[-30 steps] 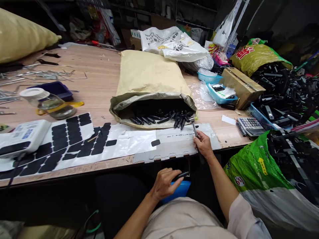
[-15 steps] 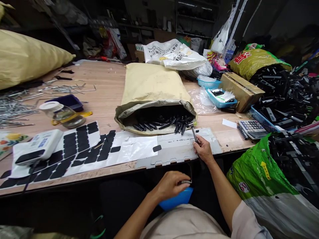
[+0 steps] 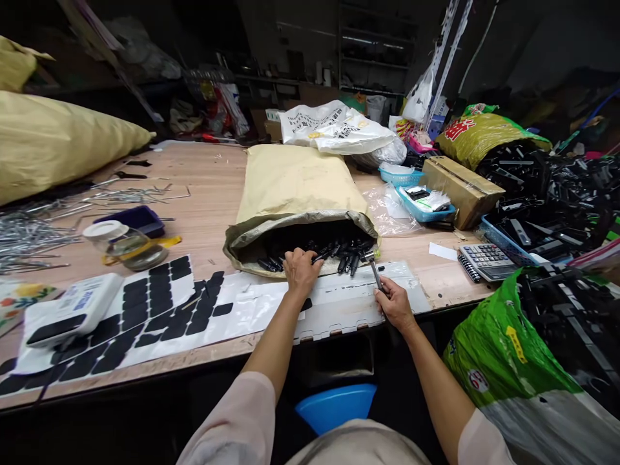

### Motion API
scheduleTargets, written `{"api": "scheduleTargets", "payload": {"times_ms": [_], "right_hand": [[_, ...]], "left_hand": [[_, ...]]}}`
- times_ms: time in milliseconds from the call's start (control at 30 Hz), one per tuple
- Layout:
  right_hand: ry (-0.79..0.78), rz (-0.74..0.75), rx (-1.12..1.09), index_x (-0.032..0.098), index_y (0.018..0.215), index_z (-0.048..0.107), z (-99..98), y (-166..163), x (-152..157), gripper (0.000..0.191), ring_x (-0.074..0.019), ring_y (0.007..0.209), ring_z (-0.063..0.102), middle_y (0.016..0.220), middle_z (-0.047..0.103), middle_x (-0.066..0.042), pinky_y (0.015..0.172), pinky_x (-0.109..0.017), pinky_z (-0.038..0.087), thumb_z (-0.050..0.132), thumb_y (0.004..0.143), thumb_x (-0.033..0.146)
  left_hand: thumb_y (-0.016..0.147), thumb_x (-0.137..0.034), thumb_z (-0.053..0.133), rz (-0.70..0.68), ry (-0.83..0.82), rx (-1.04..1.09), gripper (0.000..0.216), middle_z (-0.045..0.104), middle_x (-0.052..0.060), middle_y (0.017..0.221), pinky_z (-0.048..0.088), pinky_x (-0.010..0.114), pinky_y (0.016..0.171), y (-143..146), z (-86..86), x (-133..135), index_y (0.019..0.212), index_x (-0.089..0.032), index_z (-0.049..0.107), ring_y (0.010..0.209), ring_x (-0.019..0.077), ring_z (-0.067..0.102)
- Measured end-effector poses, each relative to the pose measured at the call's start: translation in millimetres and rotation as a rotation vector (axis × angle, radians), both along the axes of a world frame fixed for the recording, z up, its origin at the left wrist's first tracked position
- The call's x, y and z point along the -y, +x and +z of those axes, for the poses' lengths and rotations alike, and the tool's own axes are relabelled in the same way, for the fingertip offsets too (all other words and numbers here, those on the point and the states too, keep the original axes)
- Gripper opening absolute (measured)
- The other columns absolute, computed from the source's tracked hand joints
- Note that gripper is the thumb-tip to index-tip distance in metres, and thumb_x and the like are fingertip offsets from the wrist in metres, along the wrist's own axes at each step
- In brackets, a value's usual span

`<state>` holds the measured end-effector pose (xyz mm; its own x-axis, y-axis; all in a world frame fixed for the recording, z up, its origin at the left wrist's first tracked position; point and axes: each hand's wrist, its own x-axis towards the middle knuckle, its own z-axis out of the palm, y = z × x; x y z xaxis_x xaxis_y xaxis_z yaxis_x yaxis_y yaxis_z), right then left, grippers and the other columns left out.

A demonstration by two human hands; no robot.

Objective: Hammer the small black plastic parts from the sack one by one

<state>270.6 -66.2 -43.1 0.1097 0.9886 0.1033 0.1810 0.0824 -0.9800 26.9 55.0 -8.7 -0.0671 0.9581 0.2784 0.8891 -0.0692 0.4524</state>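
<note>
Wood-grained tabletop [image 3: 206,194] runs across the view, with dim shelving [image 3: 378,48] behind it. Small black pieces [image 3: 346,259] lie heaped in the open mouth of a tan sack [image 3: 300,174], which rests flat on the table with its opening toward the person; a few spill onto its lower lip. At that mouth is the left hand [image 3: 301,268], back uppermost, the forearm stretched forward and slanting inward from the lower left. Its fingers are bent down among the pieces, the spread between them narrow; whether they grip one cannot be told. Right of it, the right hand [image 3: 394,302] is closed around the handle of a metal tool [image 3: 376,272], thumb laid along the shaft, forearm slanting up and inward from the lower right. The tool's head points away from the person, just beside the right corner of the sack's mouth. Beneath that tool lies a grey board [image 3: 358,307] at the table edge, and left of it a white sheet [image 3: 249,307] bearing black patches [image 3: 162,287]. Farther left are a lidded jar [image 3: 128,248], a dark purple tray [image 3: 138,221] and scattered metal rods [image 3: 31,239]. To the right sit a calculator [image 3: 487,260] and a cardboard box [image 3: 462,190]; nearer, a green bag [image 3: 484,329] bulges with black parts. Below the table edge, between the forearms, shows a blue container [image 3: 336,408].
</note>
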Motion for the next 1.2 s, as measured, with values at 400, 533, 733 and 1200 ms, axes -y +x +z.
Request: {"api": "scheduleTargets", "payload": {"times_ms": [400,533,733,1200], "right_hand": [[-0.011,-0.004,-0.029,0.012,0.129,0.063,13.2,-3.2,4.1,0.049,-0.0096,0.043,0.049,0.064,0.055,0.004,0.042,-0.022,0.044,0.06,0.087,0.038],[0.046,-0.052,0.036,0.013,0.129,0.065,16.4,-8.4,13.4,0.047,-0.0121,0.046,0.053,0.066,0.06,0.002,0.045,-0.025,0.047,0.058,0.089,0.036],[0.188,0.046,0.275,0.018,0.126,0.07,30.8,-37.0,46.1,0.041,-0.0286,0.104,0.071,0.114,0.075,-0.011,0.093,-0.04,0.058,0.062,0.087,0.026],[0.212,0.064,0.464,0.022,0.13,0.067,36.2,-58.8,54.1,0.044,-0.0295,0.11,0.071,0.12,0.074,-0.01,0.098,-0.042,0.057,0.058,0.088,0.019]], "left_hand": [[0.084,-0.035,0.072,-0.342,-0.07,0.109,0.015,0.069,0.003,0.093,0.039,0.037,0.087,0.3,-10.7,76.7,0.095,-0.026,0.075,0.098,0.025,0.053],[0.077,-0.034,0.078,-0.301,-0.145,0.174,0.017,0.069,0.002,0.093,0.041,0.036,0.084,3.9,-10.1,78.2,0.092,-0.026,0.076,0.096,0.0244,0.054],[0.075,-0.03,0.079,-0.299,-0.162,0.237,0.014,0.07,0.001,0.09,0.041,0.035,0.085,0.9,-5.3,77.9,0.087,-0.025,0.075,0.097,0.0232,0.054],[0.073,-0.029,0.08,-0.286,-0.175,0.264,0.011,0.069,0.0,0.087,0.041,0.036,0.085,2.4,-4.1,78.7,0.081,-0.024,0.073,0.096,0.0226,0.053]]}}
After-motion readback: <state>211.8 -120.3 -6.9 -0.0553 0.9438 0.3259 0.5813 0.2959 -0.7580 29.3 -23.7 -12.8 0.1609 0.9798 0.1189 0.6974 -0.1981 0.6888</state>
